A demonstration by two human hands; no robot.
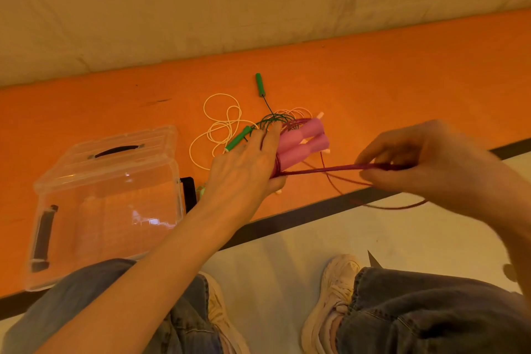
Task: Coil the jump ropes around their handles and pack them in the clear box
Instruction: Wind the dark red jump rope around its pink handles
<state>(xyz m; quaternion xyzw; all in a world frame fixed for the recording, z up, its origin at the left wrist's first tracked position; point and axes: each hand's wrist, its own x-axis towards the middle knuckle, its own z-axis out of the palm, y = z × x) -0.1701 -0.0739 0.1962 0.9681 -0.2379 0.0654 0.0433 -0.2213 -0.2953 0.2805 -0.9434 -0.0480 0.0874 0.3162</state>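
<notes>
My left hand (247,167) grips two pink jump rope handles (304,142) held side by side, with dark red cord wound round their near end. My right hand (425,158) pinches the taut dark red cord (324,170), stretched out to the right of the handles; a slack loop of it hangs below. On the orange surface behind lie a green-handled rope, one handle (260,84) farther back and one (238,138) by my left fingers, tangled with a loose cream rope (221,123). The clear box (109,204) stands at the left with its lid (126,146) tipped back.
The orange mat (402,72) ends at a dark edge strip (287,221) near me. A beige wall rises behind it. My knees in jeans and pale shoes (333,296) are on the light floor below.
</notes>
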